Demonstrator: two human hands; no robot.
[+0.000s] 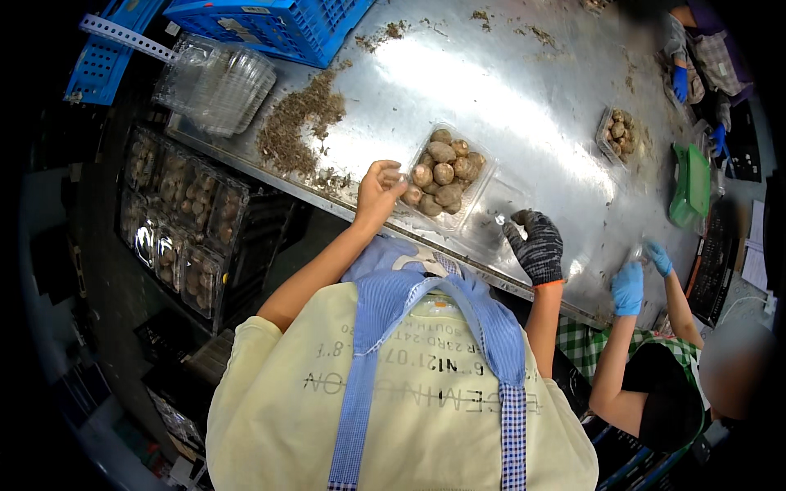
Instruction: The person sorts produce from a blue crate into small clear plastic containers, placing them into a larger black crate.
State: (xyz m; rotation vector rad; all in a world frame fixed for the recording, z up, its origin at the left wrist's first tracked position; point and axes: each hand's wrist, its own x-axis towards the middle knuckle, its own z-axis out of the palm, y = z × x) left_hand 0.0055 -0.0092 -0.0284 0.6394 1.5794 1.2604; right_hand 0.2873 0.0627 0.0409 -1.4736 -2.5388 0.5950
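A clear plastic clamshell box (471, 196) sits on the metal table in front of me, filled with several brown, round taro-like tubers (443, 173). Its see-through lid (491, 219) is folded out toward the lower right. At the box's left edge is my bare left hand (380, 193), fingers curled and thumb drawn in beside a tuber; what they hold, if anything, is not clear. My right hand (538, 248), in a dark grey knit glove with an orange cuff, has its thumb and fingers around the lid's right edge.
Dry brown root debris (301, 123) lies left on the table. Beyond are stacked clear boxes (217, 86) and a blue crate (282, 29). Filled boxes (176, 213) stand below left. At right are another tuber box (616, 135), a green basket (688, 186) and a co-worker's blue-gloved hands (629, 286).
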